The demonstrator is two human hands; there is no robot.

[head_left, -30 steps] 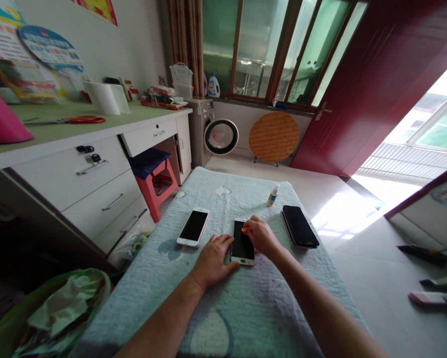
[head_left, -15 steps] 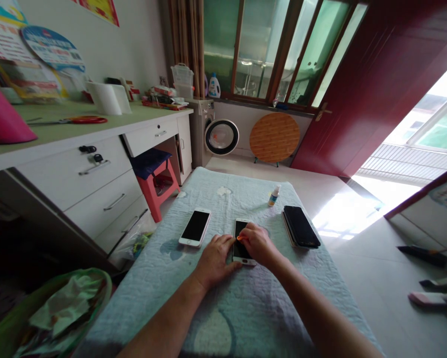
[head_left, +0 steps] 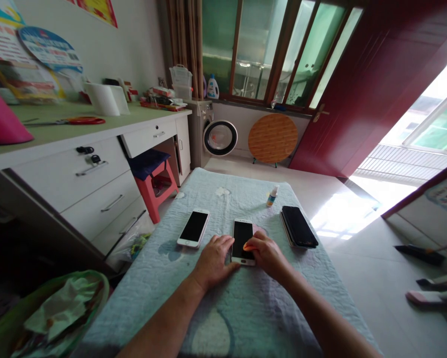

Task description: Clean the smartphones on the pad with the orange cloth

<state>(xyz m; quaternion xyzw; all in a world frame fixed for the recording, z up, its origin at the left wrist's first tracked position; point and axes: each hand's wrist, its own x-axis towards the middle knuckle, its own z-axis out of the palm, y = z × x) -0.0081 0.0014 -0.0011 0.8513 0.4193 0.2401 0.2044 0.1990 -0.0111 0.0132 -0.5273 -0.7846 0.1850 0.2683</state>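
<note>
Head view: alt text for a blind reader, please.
Left hand steadies a white smartphone with a dark screen on a pale blue quilted cloth while the right hand presses a small orange item against its screen.

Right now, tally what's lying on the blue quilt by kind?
White phones: 2, one under the hands, one to its left
Dark phone stack: 1; number in it unclear
Small bottle: 1
Orange tool in right hand: 1
Total: 5

Daylight floods through the open doorway (head_left: 428, 124), glaring white on the floor (head_left: 342, 209); edges bend, left corner dim.
</note>
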